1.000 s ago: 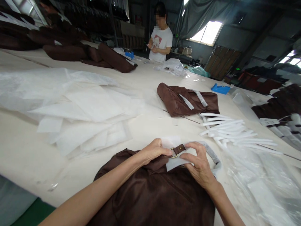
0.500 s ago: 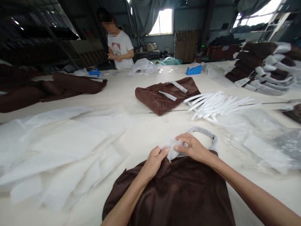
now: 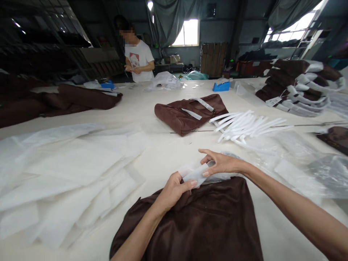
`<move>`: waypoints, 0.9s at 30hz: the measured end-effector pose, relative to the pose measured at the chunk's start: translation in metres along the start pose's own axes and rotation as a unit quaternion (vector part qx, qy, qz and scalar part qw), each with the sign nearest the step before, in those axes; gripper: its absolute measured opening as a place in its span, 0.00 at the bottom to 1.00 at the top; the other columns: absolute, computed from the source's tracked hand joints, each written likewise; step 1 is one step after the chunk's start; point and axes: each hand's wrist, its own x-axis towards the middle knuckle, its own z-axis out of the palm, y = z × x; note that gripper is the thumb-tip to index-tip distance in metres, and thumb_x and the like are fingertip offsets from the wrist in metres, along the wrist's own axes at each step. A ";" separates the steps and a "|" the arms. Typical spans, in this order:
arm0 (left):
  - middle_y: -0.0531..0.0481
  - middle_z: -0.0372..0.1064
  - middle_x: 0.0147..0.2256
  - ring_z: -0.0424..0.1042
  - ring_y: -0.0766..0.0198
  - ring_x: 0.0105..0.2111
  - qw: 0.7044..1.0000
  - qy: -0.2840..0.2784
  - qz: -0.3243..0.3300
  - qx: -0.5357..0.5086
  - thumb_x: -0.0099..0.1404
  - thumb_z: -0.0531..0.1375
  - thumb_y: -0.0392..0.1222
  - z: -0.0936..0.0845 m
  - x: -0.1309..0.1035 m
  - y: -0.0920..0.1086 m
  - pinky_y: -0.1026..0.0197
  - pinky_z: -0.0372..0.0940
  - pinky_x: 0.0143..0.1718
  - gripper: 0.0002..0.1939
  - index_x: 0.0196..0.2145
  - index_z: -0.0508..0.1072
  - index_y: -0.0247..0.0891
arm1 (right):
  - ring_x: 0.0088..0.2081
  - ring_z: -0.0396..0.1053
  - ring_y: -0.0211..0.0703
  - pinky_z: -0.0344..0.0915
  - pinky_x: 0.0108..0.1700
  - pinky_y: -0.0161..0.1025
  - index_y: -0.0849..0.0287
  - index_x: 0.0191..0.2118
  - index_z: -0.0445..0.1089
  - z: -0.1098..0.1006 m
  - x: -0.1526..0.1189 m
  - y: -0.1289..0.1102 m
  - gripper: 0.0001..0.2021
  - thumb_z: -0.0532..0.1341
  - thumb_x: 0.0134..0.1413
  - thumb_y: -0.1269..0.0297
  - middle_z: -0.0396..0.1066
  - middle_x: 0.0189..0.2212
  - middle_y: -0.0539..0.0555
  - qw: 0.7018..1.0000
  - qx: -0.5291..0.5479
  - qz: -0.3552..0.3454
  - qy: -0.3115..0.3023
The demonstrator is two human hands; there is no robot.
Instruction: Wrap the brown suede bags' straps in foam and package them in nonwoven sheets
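A dark brown bag [image 3: 206, 221] lies closest to me, its handles at the far edge. My left hand [image 3: 176, 188] pinches white wrapping paper [image 3: 197, 174] around one handle, thumb on top. From the right, my right hand [image 3: 217, 164] holds the same paper-wrapped handle, its thumb against the paper and the index finger stretched out beyond it. The other wrapped handle [image 3: 231, 155] is partly hidden behind my right hand and wrist.
White paper sheets [image 3: 67, 174] spread over the left. Ahead lie another brown bag [image 3: 190, 112] and white foam sticks [image 3: 244, 125]. Clear plastic bags [image 3: 299, 159] and stacked brown bags [image 3: 296, 83] are at right. A blue tape dispenser [image 3: 221, 86] and a person [image 3: 140, 59] are farther back.
The paper has been folded flatter around the handle between my hands. My right index finger has lifted and stretched out. The view has tilted slightly.
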 end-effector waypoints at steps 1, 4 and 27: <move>0.53 0.66 0.25 0.56 0.69 0.22 1.000 -0.006 0.004 -0.005 0.56 0.67 0.54 0.000 0.000 0.001 0.66 0.51 0.24 0.22 0.39 0.75 0.33 | 0.37 0.72 0.42 0.65 0.39 0.36 0.57 0.53 0.70 -0.006 0.004 -0.003 0.38 0.77 0.30 0.63 0.75 0.38 0.51 0.999 0.000 0.018 -0.034; 0.53 0.67 0.25 0.57 0.69 0.22 1.000 -0.014 0.013 -0.010 0.57 0.67 0.52 0.001 0.000 0.002 0.66 0.52 0.25 0.17 0.34 0.75 0.34 | 0.39 0.72 0.43 0.65 0.40 0.35 0.60 0.45 0.75 -0.012 0.016 -0.012 0.25 0.74 0.36 0.63 0.76 0.37 0.51 0.985 0.000 0.045 -0.165; 0.52 0.73 0.30 0.66 0.63 0.31 0.997 0.056 0.015 -0.040 0.52 0.65 0.38 -0.007 0.000 -0.002 0.64 0.57 0.35 0.08 0.33 0.79 0.37 | 0.39 0.66 0.40 0.61 0.44 0.38 0.51 0.44 0.80 0.009 -0.013 0.008 0.12 0.59 0.62 0.64 0.66 0.37 0.52 0.981 0.005 -0.104 -0.165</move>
